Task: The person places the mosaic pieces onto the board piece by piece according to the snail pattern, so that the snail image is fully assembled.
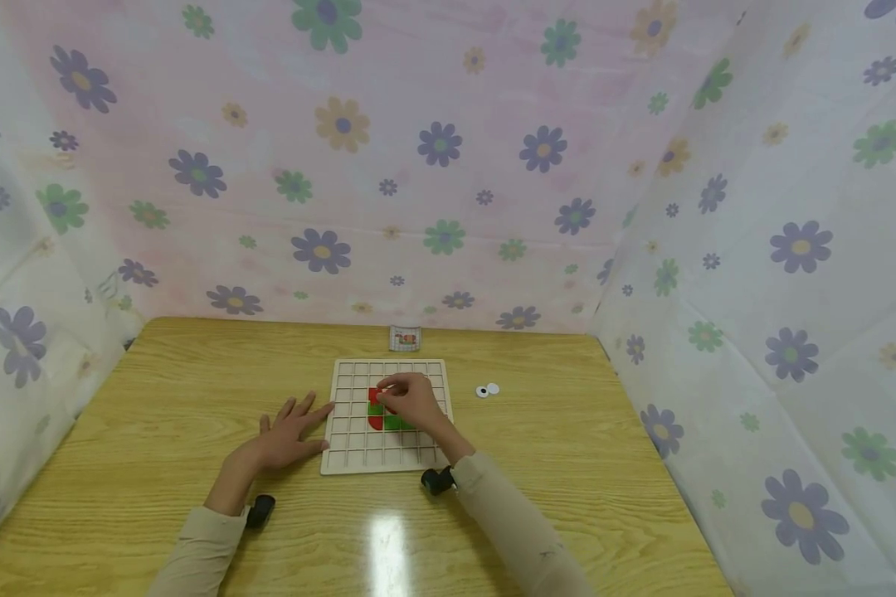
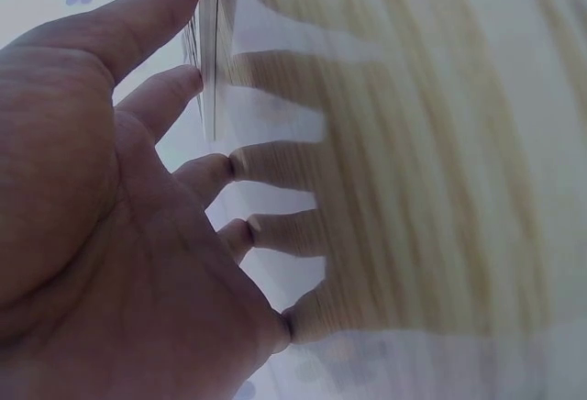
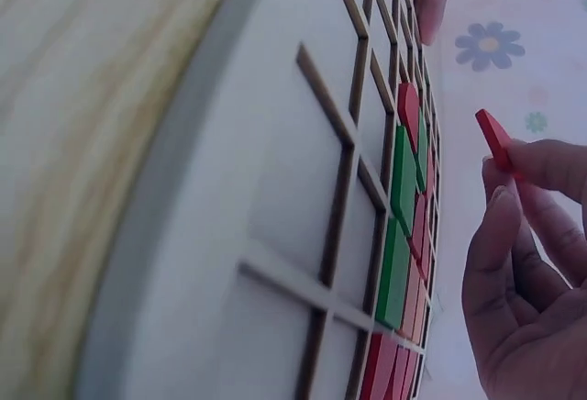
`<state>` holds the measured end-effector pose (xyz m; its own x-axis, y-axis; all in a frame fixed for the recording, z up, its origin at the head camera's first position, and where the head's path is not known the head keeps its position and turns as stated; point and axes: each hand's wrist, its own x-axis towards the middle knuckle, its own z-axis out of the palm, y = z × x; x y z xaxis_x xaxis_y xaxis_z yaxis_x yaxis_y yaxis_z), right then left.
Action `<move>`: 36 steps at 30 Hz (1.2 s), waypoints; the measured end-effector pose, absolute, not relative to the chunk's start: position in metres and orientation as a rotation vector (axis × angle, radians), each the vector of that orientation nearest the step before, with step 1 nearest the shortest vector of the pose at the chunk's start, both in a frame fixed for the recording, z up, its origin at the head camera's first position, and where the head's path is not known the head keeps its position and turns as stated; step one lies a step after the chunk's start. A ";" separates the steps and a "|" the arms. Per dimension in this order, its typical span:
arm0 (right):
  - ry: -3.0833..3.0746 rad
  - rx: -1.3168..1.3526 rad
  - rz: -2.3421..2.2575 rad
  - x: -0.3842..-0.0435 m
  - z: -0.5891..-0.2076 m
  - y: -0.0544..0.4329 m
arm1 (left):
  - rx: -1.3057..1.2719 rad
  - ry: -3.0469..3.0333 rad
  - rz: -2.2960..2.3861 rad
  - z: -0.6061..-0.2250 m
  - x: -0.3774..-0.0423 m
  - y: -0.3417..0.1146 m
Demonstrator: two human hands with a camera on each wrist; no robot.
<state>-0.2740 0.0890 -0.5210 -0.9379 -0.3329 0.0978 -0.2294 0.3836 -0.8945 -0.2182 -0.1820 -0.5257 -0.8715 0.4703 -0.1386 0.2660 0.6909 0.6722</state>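
A square wooden grid board (image 1: 347, 458) lies on the table. My left hand (image 1: 285, 439) rests at its left side, fingers spread and thumb and fingertip at the edge. In the right wrist view, my right hand (image 3: 532, 272) pinches a small red tile (image 3: 495, 140) between thumb and fingertips, held above the board. Several red and green tiles sit in the grid cells, among them a green tile (image 3: 393, 276) and a red tile (image 3: 378, 368). From the head view, my right hand hides part of these tiles.
Behind the board lies a small picture card (image 1: 405, 338). To the right are two small round pieces, one a white disc (image 1: 494, 388), the other an eye disc (image 1: 481, 391) with a black dot. Flowered cloth (image 1: 388, 207) hangs along the back and sides of the wooden table (image 1: 567, 473).
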 end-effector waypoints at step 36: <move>2.714 -0.427 -1.243 -0.300 -0.530 0.054 | 0.572 2.594 0.953 -0.522 -0.217 -0.181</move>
